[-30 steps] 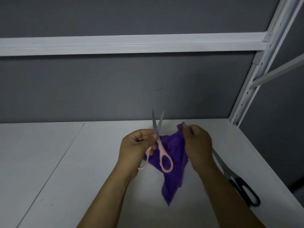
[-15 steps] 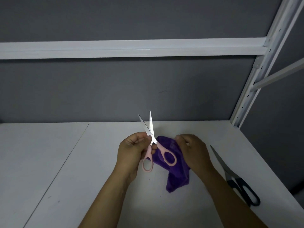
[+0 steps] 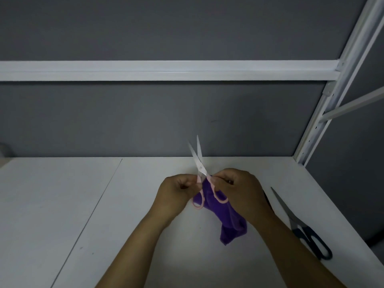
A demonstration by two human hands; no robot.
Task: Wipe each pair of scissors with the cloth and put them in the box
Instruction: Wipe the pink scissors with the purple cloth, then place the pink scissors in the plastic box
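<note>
Left hand and right hand each clamp a handle of the pink scissors, whose blades, parted toward 12 o'clock, may nick the cloth.

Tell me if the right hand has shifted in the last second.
Yes. The right hand has moved left, away from the black scissors, whose blade tip it covered earlier, and toward the pink scissors.
</note>
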